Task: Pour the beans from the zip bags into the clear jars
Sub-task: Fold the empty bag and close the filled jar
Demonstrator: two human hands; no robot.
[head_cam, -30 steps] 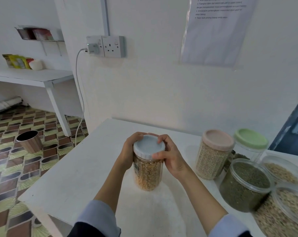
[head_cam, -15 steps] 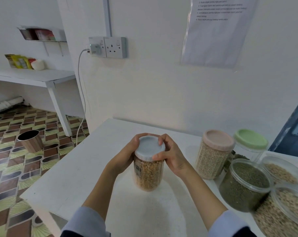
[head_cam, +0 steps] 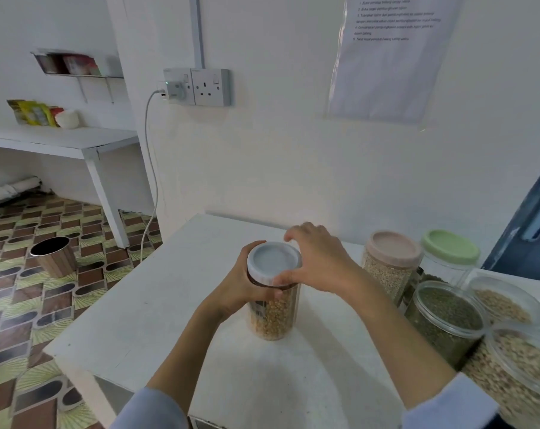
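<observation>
A clear jar (head_cam: 275, 317) of yellow beans stands upright on the white table (head_cam: 157, 292), closed by a white-grey lid (head_cam: 273, 261). My left hand (head_cam: 247, 286) wraps around the jar just under the lid. My right hand (head_cam: 318, 261) grips the lid's right rim with thumb and fingers, the index finger lifted above the far edge. No zip bag is in view.
To the right stand a pink-lidded jar (head_cam: 389, 264) of pale grains, a green-lidded jar (head_cam: 450, 255), a jar of green beans (head_cam: 445, 320) and two more jars (head_cam: 516, 376) of tan grains. A wall rises behind the table. A small bin (head_cam: 53, 255) sits on the tiled floor at left.
My left hand has slid down from the lid to the jar's upper body. My right hand has turned around the lid, its fingers now reaching over the far rim.
</observation>
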